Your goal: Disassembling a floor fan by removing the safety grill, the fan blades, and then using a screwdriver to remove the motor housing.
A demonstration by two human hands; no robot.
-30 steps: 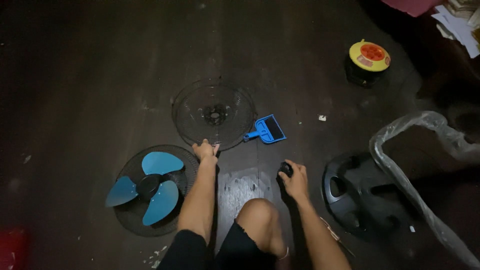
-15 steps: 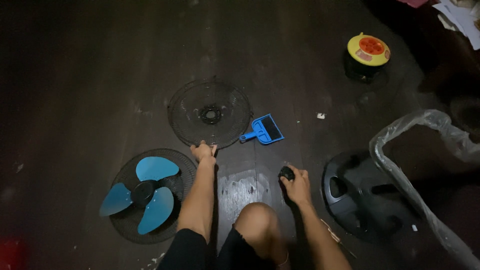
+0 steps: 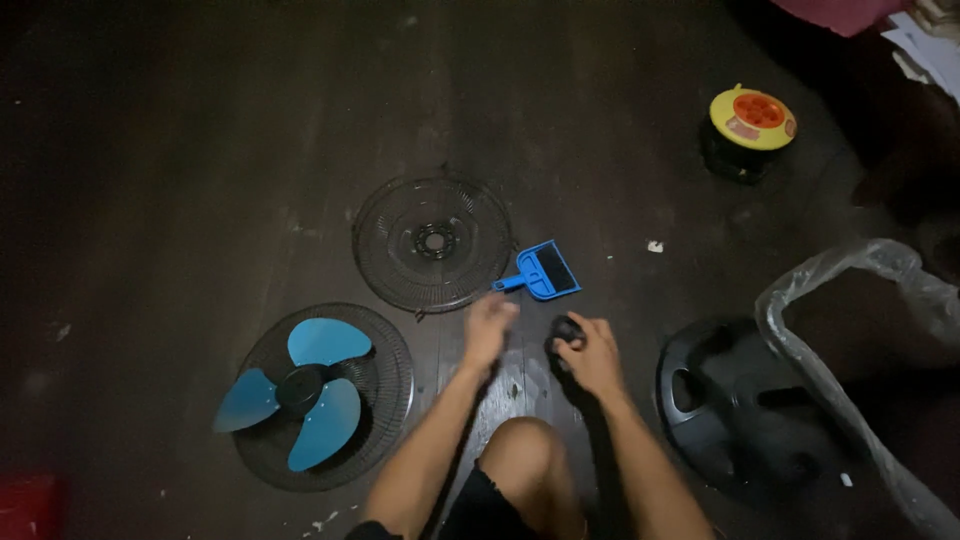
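A small round black part (image 3: 566,330), perhaps a fan's hub nut, sits low in the frame's centre, gripped in the curled fingers of the right hand (image 3: 590,352). The left hand (image 3: 488,325) hovers just beside it, blurred, so its openness cannot be told; it appears empty. Above them lie a round black wire fan guard (image 3: 432,243) and a small blue plastic dustpan (image 3: 544,270). At lower left, a blue three-bladed fan blade (image 3: 300,392) rests in a second wire guard (image 3: 385,385). At right lies a round black fan base (image 3: 740,420). The fan seems mid-disassembly; next, both hands likely need to steady the part.
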